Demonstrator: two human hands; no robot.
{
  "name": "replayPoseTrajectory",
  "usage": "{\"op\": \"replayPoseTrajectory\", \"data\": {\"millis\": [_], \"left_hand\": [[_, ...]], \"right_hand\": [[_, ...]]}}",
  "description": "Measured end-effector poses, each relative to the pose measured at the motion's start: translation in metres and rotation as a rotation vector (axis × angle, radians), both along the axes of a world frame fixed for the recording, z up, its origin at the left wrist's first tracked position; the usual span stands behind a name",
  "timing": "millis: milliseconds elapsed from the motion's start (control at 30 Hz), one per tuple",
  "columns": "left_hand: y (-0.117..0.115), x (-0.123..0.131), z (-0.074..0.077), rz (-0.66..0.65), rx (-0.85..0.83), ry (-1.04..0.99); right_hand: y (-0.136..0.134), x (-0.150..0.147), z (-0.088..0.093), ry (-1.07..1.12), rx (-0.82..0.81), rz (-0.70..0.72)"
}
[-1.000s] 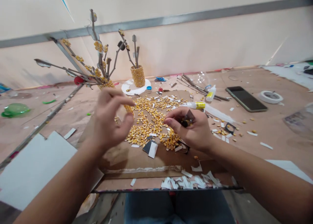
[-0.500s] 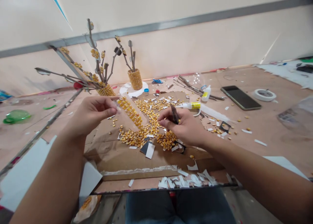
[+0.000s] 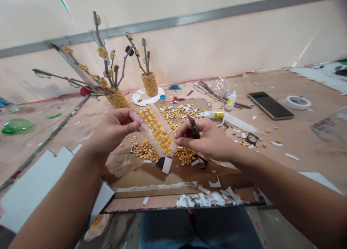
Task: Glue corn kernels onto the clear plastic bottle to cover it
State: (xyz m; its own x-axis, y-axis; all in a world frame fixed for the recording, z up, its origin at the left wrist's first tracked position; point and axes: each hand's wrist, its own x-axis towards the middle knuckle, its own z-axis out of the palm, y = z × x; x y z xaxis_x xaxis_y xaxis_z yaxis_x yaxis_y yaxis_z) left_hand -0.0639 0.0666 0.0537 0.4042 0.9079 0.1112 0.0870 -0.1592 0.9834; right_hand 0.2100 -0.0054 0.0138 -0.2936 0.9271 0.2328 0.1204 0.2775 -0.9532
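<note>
Pinched at its upper left end by my left hand (image 3: 116,127) is a clear plastic strip (image 3: 156,131) with rows of yellow corn kernels stuck on it. It is held tilted over the pile of loose kernels (image 3: 145,150). My right hand (image 3: 204,136) is closed around a dark pointed tool (image 3: 193,125), its tip pointing up and away. The right fingertips are at the strip's right edge; I cannot tell whether they touch it. A small black and white piece (image 3: 165,164) lies just below the strip on the cardboard (image 3: 130,174).
Behind stand kernel-covered pots (image 3: 149,84) with twigs (image 3: 105,64). Glue bottles (image 3: 214,114), a phone (image 3: 270,105) and a tape roll (image 3: 297,102) lie to the right. White paper scraps (image 3: 208,199) line the front edge, and a green plastic piece (image 3: 17,126) is at left.
My left hand has moved the kernel strip to the right and turned its kernel face more toward me, closer to my right hand. The right hand stays nearly in place with the pointed tool.
</note>
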Motion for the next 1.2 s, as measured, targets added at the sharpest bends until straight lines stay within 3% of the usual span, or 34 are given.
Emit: {"op": "replayPoseTrajectory", "data": {"millis": [200,467,800,1200], "left_hand": [[-0.004,0.006,-0.001,-0.024,-0.095,-0.056],[0.0,0.007,-0.007,-0.046,-0.271,-0.137],[-0.001,0.005,-0.006,-0.045,-0.238,-0.132],[-0.003,0.005,-0.006,-0.031,-0.174,-0.124]], "right_hand": [[0.003,0.004,-0.002,0.056,-0.143,0.084],[0.001,0.008,0.004,0.02,-0.078,0.074],[-0.003,0.007,0.006,-0.043,-0.088,0.122],[-0.003,0.003,0.0,0.134,-0.125,0.131]]}}
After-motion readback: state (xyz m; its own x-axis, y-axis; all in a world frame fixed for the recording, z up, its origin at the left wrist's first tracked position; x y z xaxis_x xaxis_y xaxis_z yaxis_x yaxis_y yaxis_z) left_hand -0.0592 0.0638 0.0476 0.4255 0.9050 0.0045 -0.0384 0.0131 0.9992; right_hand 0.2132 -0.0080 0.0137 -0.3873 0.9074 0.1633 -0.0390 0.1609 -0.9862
